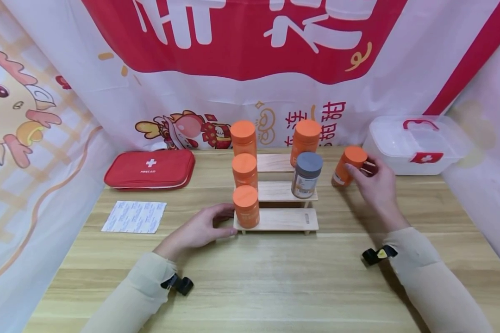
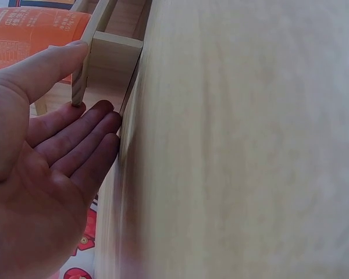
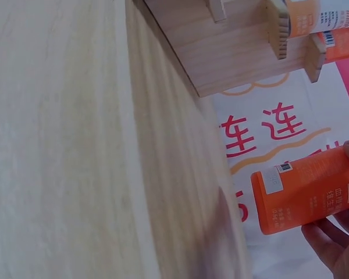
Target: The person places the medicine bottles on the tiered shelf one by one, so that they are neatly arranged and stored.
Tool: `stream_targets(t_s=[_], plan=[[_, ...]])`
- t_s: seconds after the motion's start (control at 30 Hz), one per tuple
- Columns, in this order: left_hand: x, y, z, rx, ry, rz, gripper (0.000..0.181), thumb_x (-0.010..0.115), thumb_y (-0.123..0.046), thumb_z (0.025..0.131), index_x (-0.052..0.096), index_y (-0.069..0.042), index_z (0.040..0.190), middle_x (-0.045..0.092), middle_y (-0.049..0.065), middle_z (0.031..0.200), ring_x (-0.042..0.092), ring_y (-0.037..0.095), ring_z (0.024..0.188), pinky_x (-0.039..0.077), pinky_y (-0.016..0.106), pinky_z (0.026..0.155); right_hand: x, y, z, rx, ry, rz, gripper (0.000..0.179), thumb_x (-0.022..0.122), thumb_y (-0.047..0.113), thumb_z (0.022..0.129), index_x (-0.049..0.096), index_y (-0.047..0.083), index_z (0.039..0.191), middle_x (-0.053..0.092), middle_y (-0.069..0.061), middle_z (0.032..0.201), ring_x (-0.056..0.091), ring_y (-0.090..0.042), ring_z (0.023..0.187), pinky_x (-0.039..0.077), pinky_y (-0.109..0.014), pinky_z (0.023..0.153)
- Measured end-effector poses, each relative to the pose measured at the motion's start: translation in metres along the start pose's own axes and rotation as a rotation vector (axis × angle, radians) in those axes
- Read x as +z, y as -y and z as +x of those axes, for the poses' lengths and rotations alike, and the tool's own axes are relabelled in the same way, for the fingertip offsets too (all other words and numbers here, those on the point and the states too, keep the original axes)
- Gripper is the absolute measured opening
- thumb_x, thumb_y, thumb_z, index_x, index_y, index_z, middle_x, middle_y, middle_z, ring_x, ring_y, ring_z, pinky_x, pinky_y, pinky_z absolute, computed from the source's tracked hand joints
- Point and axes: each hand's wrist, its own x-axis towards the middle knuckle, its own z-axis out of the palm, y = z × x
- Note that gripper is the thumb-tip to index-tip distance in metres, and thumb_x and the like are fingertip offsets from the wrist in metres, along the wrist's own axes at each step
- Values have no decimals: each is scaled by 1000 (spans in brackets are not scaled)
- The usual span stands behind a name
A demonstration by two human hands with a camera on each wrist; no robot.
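Observation:
A three-step wooden rack (image 1: 281,219) stands on the table. My left hand (image 1: 204,225) holds the left end of its lowest step, the thumb at the front edge and the index fingertip (image 2: 75,109) at the back edge. Three orange bottles line the rack's left side: the lowest (image 1: 246,207), the middle (image 1: 245,170) and the top (image 1: 243,138). On the right side are a grey-lidded jar (image 1: 306,175) on the middle step and an orange bottle (image 1: 306,141) on the top one. To the right of the rack, my right hand (image 1: 377,185) grips another orange bottle (image 3: 308,192), slightly tilted.
A clear plastic box (image 1: 416,143) with a red handle stands at the back right, close behind my right hand. On the left lie a red first-aid pouch (image 1: 151,169) and a white blister sheet (image 1: 134,217). Printed cloth (image 1: 241,92) hangs behind the table.

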Motion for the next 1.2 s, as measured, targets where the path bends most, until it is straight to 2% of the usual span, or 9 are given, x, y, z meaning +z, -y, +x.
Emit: stream_targets(t_s=[0.23, 0.53, 0.6, 0.7, 0.83, 0.97, 1.2], plan=[[0, 0, 0, 6, 1, -5, 69, 81, -34, 99, 52, -14, 159, 59, 7, 160, 55, 30, 149, 41, 57, 129, -5, 6, -6, -57, -4, -21, 75, 73, 46, 102, 47, 8, 162, 54, -16, 162, 59, -37, 144, 54, -37, 117], [0, 0, -1, -3, -2, -1, 70, 82, -35, 98, 53, -15, 159, 59, 4, 160, 55, 28, 149, 41, 55, 129, -10, 17, -20, -73, 2, -40, 76, 72, 50, 101, 48, 12, 162, 54, -12, 163, 58, -34, 145, 51, -48, 120], [0, 0, 0, -8, -5, 2, 70, 82, -35, 97, 53, -16, 158, 59, 4, 159, 55, 27, 149, 41, 54, 129, -12, 19, -23, -87, -3, -46, 74, 72, 49, 102, 49, 12, 161, 55, -13, 162, 58, -34, 144, 53, -43, 119], [0, 0, 0, -8, -8, 7, 70, 83, -35, 97, 54, -16, 158, 60, 4, 158, 56, 27, 148, 42, 54, 129, -13, 21, -27, -125, -20, -39, 69, 74, 42, 102, 52, 10, 159, 58, -15, 158, 62, -33, 139, 56, -24, 112], [0, -1, 0, -10, -5, 5, 70, 82, -35, 97, 54, -15, 158, 60, 5, 158, 56, 28, 148, 41, 55, 129, -14, 22, -33, -168, -39, -18, 64, 77, 32, 102, 55, 8, 156, 62, -17, 152, 66, -16, 125, 53, -5, 97], [0, -1, 0, -12, -6, 12, 70, 82, -35, 97, 53, -15, 158, 60, 5, 159, 56, 29, 148, 41, 56, 128, -17, 25, -39, -189, -43, -5, 63, 79, 29, 101, 56, 7, 155, 63, -18, 150, 62, -2, 117, 52, -2, 93], [0, 0, 0, -15, -5, 13, 70, 82, -37, 97, 54, -15, 158, 60, 6, 159, 56, 29, 149, 41, 56, 128, -22, 31, -52, -197, -34, -7, 63, 79, 32, 100, 56, 10, 155, 62, -11, 149, 61, -2, 118, 51, -1, 92]])
